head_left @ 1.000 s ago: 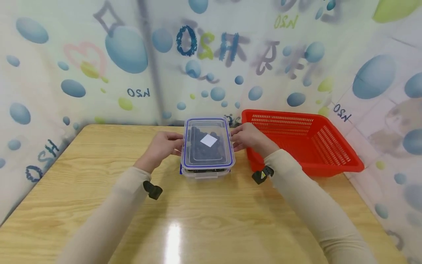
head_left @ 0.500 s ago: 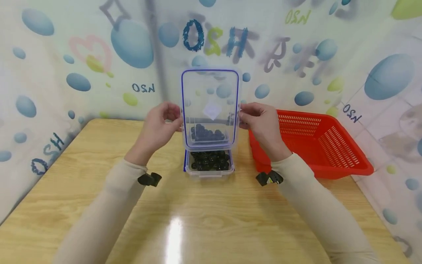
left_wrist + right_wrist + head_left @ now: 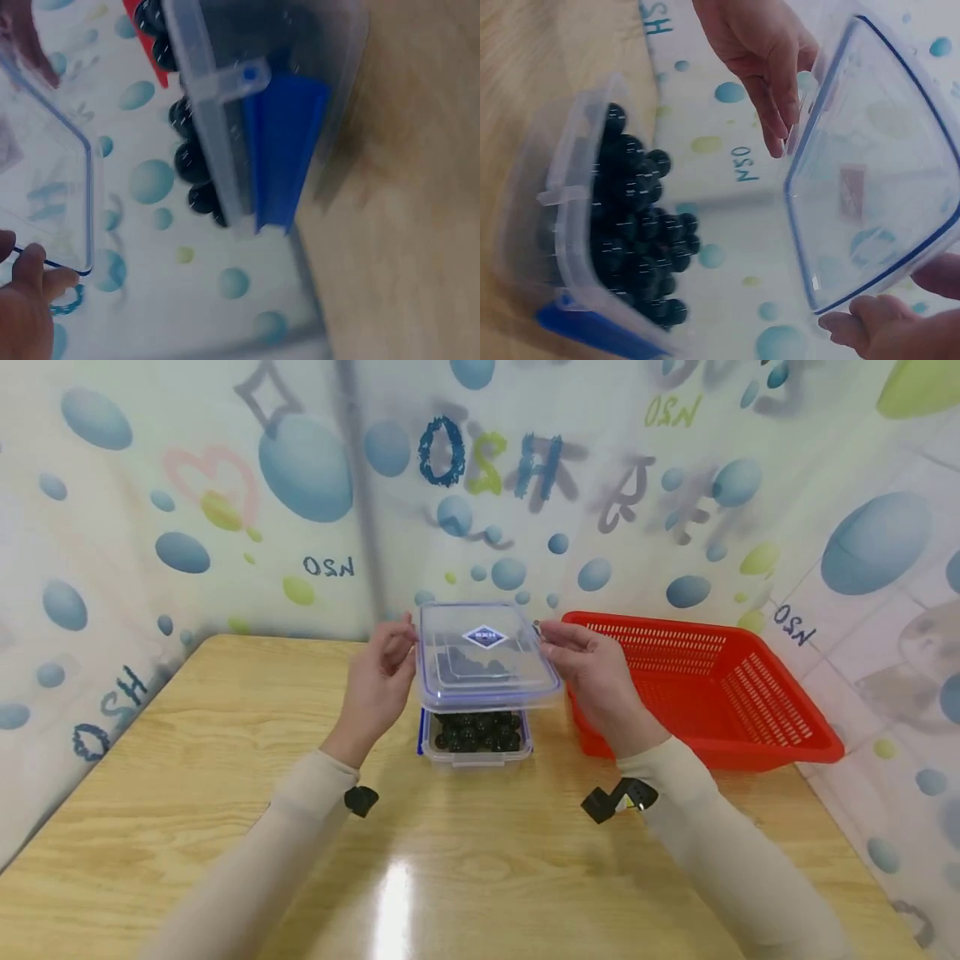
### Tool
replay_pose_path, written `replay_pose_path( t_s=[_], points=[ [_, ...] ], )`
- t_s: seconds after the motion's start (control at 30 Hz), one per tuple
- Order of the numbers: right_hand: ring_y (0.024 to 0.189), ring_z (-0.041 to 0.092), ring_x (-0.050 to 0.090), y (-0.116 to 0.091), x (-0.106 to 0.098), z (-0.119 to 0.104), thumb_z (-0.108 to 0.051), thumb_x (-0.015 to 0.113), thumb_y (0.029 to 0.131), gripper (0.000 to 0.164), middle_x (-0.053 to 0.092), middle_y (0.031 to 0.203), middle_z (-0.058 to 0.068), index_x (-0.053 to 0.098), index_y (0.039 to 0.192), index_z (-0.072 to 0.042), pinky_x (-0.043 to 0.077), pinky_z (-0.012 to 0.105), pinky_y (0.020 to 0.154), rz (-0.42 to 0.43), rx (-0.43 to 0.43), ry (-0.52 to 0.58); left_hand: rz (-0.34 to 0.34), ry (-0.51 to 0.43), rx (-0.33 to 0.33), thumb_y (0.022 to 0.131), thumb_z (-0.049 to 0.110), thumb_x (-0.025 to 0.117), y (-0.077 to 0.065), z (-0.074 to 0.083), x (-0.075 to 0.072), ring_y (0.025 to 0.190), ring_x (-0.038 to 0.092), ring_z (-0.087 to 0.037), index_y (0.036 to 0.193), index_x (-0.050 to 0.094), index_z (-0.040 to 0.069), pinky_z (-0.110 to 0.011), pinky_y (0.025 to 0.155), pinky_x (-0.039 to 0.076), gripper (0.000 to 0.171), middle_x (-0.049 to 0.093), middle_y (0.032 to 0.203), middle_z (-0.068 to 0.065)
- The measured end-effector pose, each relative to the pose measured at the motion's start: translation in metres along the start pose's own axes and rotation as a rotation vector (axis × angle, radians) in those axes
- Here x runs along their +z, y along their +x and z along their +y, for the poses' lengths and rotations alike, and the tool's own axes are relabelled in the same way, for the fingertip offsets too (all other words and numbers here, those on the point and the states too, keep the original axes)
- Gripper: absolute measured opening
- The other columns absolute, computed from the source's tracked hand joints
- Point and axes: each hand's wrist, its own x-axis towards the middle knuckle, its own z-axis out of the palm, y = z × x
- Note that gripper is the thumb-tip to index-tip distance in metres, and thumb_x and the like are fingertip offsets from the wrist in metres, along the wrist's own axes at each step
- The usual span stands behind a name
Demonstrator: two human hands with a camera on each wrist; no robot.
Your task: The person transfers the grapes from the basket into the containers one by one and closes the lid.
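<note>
Both hands hold a clear plastic lid (image 3: 480,664) with a blue seal and a diamond label, its blue printed face showing in the head view. My left hand (image 3: 378,681) pinches the lid's left edge. At the right edge, my right hand (image 3: 596,681) pinches it between thumb and fingers. The lid is tilted and raised above a clear container (image 3: 480,758), apart from it. Dark glossy balls (image 3: 480,732) fill the container, its rear part hidden behind the lid in the head view. A blue side latch (image 3: 285,146) hangs down on the container in the left wrist view.
A red plastic basket (image 3: 750,743) with slotted walls stands to the right of the container, near my right hand. A wooden table (image 3: 480,877) lies under everything. Behind it hangs a patterned backdrop (image 3: 247,577).
From lying over the container, the lid rose upright between both hands, then tipped and came lower. Its label now shows a blue printed face instead of plain white. Container and basket stay put.
</note>
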Motion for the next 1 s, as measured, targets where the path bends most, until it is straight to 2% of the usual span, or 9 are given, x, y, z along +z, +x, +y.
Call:
replay_pose_path(
  t_s=[0.13, 0.23, 0.3, 0.37, 0.5, 0.6, 0.8, 1.0],
  points=[
    [0.128, 0.021, 0.05, 0.002, -0.009, 0.023, -0.005, 0.056, 0.1, 0.047, 0.051, 0.144, 0.008, 0.046, 0.146, -0.003, 0.041, 0.027, 0.101, -0.03, 0.058, -0.085, -0.144, -0.166, -0.175, 0.098, -0.01, 0.042, -0.008, -0.01, 0.006, 0.135, 0.041, -0.027, 0.117, 0.047, -0.009, -0.036, 0.1, 0.044, 0.02, 0.04, 0.148, -0.022],
    [0.13, 0.023, 0.049, 0.002, -0.006, 0.034, -0.002, 0.054, 0.1, 0.049, 0.049, 0.145, 0.011, 0.043, 0.148, -0.003, 0.04, 0.033, 0.104, -0.038, 0.064, -0.18, -0.238, -0.219, -0.274, 0.1, -0.005, 0.041, -0.01, -0.014, 0.008, 0.139, 0.035, -0.03, 0.136, 0.036, -0.01, -0.044, 0.108, 0.035, 0.037, 0.034, 0.151, -0.024],
    [0.132, 0.023, 0.046, 0.002, -0.001, 0.041, -0.003, 0.053, 0.1, 0.051, 0.046, 0.147, 0.01, 0.041, 0.149, -0.004, 0.038, 0.035, 0.105, -0.034, 0.078, -0.273, -0.294, -0.139, -0.305, 0.102, 0.0, 0.044, -0.009, -0.017, 0.009, 0.138, 0.035, -0.032, 0.146, 0.026, -0.009, -0.044, 0.109, 0.034, 0.049, 0.031, 0.152, -0.026],
    [0.134, 0.023, 0.044, 0.003, 0.005, 0.047, -0.005, 0.054, 0.1, 0.051, 0.045, 0.148, 0.01, 0.04, 0.15, -0.005, 0.038, 0.037, 0.106, -0.03, 0.091, -0.358, -0.348, 0.002, -0.319, 0.102, 0.004, 0.046, -0.007, -0.021, 0.01, 0.14, 0.032, -0.032, 0.151, 0.019, -0.009, -0.042, 0.11, 0.032, 0.057, 0.029, 0.153, -0.025],
    [0.134, 0.027, 0.043, 0.008, 0.014, 0.059, -0.007, 0.054, 0.1, 0.051, 0.045, 0.148, 0.012, 0.039, 0.149, -0.003, 0.038, 0.039, 0.106, -0.023, 0.109, -0.509, -0.418, 0.21, -0.357, 0.102, 0.008, 0.046, -0.003, -0.029, 0.014, 0.142, 0.026, -0.033, 0.152, 0.017, -0.01, -0.041, 0.112, 0.026, 0.061, 0.022, 0.156, -0.026],
    [0.133, 0.029, 0.044, 0.012, 0.02, 0.068, -0.008, 0.054, 0.1, 0.052, 0.045, 0.148, 0.013, 0.04, 0.149, -0.002, 0.038, 0.041, 0.105, -0.008, 0.131, -0.558, -0.445, 0.253, -0.385, 0.103, 0.009, 0.044, -0.002, -0.033, 0.016, 0.144, 0.019, -0.034, 0.152, 0.017, -0.009, -0.042, 0.114, 0.022, 0.059, 0.017, 0.157, -0.026],
    [0.133, 0.028, 0.044, 0.016, 0.027, 0.079, -0.01, 0.057, 0.1, 0.054, 0.045, 0.149, 0.012, 0.039, 0.15, -0.004, 0.036, 0.041, 0.107, 0.011, 0.192, -0.578, -0.487, 0.304, -0.452, 0.104, 0.008, 0.043, -0.003, -0.039, 0.015, 0.146, 0.01, -0.034, 0.152, 0.019, -0.007, -0.043, 0.116, 0.015, 0.056, 0.008, 0.159, -0.024],
    [0.128, 0.027, 0.049, 0.019, 0.024, 0.083, -0.012, 0.056, 0.101, 0.051, 0.049, 0.145, 0.013, 0.042, 0.148, -0.004, 0.039, 0.042, 0.105, 0.031, 0.173, -0.637, -0.513, 0.376, -0.456, 0.104, 0.011, 0.043, 0.001, -0.035, 0.021, 0.144, 0.014, -0.038, 0.151, 0.021, -0.008, -0.045, 0.115, 0.017, 0.055, 0.009, 0.158, -0.026]
  ],
)
